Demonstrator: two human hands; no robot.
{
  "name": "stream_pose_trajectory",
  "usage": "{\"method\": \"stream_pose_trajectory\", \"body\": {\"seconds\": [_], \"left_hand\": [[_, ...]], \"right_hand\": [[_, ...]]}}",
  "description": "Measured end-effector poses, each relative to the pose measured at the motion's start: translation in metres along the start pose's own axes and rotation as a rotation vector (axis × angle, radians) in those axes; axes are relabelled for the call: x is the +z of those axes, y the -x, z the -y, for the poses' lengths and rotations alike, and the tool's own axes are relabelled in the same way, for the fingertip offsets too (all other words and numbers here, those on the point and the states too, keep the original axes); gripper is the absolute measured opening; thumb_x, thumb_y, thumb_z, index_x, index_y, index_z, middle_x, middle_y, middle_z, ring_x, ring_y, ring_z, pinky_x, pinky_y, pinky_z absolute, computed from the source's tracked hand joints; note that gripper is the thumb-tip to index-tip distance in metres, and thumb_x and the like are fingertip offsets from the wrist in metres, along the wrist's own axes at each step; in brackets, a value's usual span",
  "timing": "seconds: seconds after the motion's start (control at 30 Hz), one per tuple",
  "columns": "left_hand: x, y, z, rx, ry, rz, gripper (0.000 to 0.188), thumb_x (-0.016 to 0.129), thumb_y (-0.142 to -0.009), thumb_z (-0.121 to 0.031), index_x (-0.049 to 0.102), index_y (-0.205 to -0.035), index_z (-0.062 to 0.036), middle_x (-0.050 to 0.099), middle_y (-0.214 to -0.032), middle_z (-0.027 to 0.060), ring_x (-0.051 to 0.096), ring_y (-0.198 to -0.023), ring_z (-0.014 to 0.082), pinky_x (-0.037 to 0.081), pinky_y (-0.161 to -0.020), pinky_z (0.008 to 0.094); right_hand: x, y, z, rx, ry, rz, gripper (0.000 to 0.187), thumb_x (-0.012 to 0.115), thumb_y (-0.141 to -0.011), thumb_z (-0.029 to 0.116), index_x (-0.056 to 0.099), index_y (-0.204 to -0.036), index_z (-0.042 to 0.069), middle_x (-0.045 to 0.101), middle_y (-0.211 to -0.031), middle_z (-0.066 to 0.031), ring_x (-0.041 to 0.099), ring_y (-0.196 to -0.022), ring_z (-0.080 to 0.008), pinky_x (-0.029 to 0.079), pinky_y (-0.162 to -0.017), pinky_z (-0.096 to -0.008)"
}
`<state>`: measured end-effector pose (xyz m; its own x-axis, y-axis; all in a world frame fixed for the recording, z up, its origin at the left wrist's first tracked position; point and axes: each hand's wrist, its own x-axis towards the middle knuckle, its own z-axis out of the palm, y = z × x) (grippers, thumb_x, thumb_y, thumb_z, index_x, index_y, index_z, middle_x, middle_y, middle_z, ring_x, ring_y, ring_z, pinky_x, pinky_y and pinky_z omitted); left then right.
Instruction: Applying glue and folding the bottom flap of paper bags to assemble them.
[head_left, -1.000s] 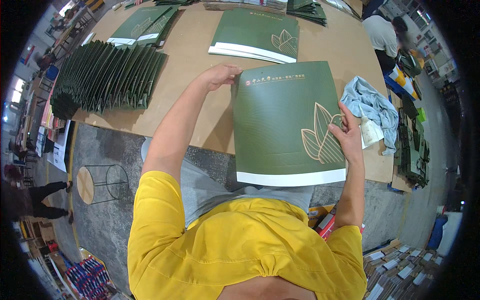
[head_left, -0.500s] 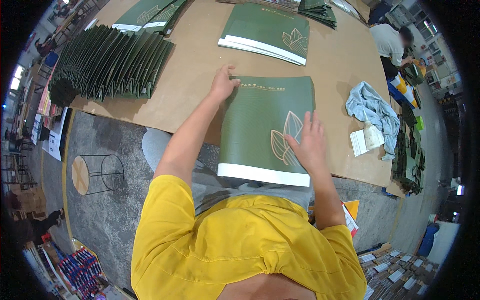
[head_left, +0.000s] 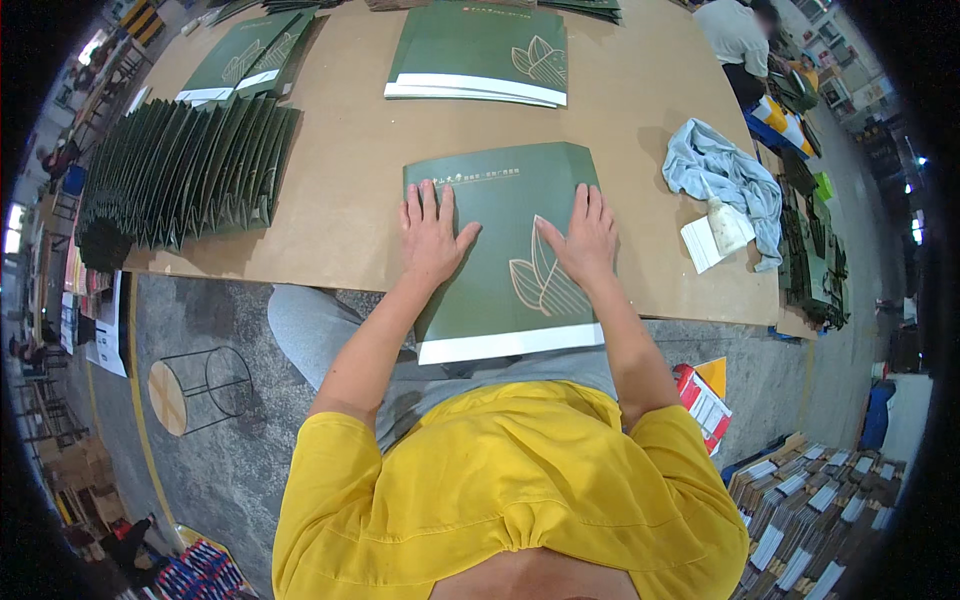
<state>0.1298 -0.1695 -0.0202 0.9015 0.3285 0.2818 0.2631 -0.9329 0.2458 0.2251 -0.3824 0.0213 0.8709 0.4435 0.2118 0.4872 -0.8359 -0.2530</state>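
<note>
now we have both palms flat, left hand (head_left: 432, 232) and right hand (head_left: 580, 238) spread and pressing the green folded bag (head_left: 500, 255), gripping nothing, where a second ago it was lifted, so it's laid on the brown table (head_left: 340, 200).

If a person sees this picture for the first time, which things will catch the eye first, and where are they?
First come the two hands, left hand and right hand, pressed flat on a dark green folded paper bag with a gold leaf design, at the near edge of the brown table. To the left lies a long fanned row of green bags. To the right lies a crumpled light blue cloth.
</note>
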Motion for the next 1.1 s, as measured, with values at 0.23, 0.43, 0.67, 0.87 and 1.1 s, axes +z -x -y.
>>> {"method": "stream_pose_trajectory", "body": {"seconds": [0.23, 0.43, 0.67, 0.87, 1.1], "left_hand": [[-0.020, 0.045, -0.017, 0.105, -0.057, 0.061, 0.066, 0.057, -0.081, -0.048, 0.046, -0.130, -0.0065, 0.035, -0.138, 0.0228, 0.025, -0.130, 0.0438, 0.019, -0.104, 0.0589], [-0.039, 0.071, -0.014, 0.141, -0.002, 0.076, 0.065, 0.061, -0.080, -0.041, 0.043, -0.131, -0.0044, 0.038, -0.135, 0.0242, 0.029, -0.128, 0.0433, 0.028, -0.100, 0.0553], [-0.041, -0.044, 0.042, -0.351, 0.484, 0.006, 0.044, 0.050, -0.089, -0.034, 0.059, -0.099, 0.0080, 0.062, -0.093, 0.0266, 0.058, -0.089, 0.0424, 0.044, -0.078, 0.0473], [-0.009, -0.078, 0.028, -0.389, 0.525, 0.013, 0.044, 0.045, -0.091, -0.031, 0.062, -0.080, 0.0072, 0.059, -0.077, 0.0291, 0.059, -0.079, 0.0435, 0.045, -0.072, 0.0479], [0.015, -0.077, 0.019, -0.411, 0.648, -0.120, 0.039, 0.051, -0.090, -0.028, 0.060, -0.074, 0.0064, 0.056, -0.068, 0.0267, 0.058, -0.067, 0.0416, 0.043, -0.063, 0.0479]], "right_hand": [[0.023, -0.006, -0.015, 0.050, 0.045, 0.013, 0.086, 0.056, -0.080, 0.057, 0.030, -0.135, -0.004, 0.031, -0.138, -0.0227, 0.028, -0.127, -0.0392, 0.025, -0.102, -0.0523], [0.011, -0.010, -0.006, 0.047, 0.051, 0.048, 0.084, 0.056, -0.079, 0.056, 0.033, -0.134, -0.003, 0.035, -0.136, -0.0219, 0.031, -0.124, -0.0387, 0.026, -0.101, -0.0517], [-0.015, -0.064, -0.024, 0.257, -0.297, 0.056, 0.064, 0.054, -0.081, 0.054, 0.057, -0.109, -0.004, 0.055, -0.117, -0.0227, 0.049, -0.112, -0.0370, 0.039, -0.094, -0.0452], [0.001, -0.111, -0.047, 0.416, -0.280, 0.109, 0.057, 0.055, -0.083, 0.050, 0.065, -0.093, -0.005, 0.064, -0.092, -0.0249, 0.062, -0.091, -0.0391, 0.046, -0.083, -0.0453], [0.020, -0.115, -0.043, 0.428, -0.255, 0.019, 0.045, 0.057, -0.084, 0.042, 0.066, -0.091, -0.002, 0.064, -0.092, -0.0251, 0.061, -0.092, -0.0390, 0.046, -0.083, -0.0455]]}}
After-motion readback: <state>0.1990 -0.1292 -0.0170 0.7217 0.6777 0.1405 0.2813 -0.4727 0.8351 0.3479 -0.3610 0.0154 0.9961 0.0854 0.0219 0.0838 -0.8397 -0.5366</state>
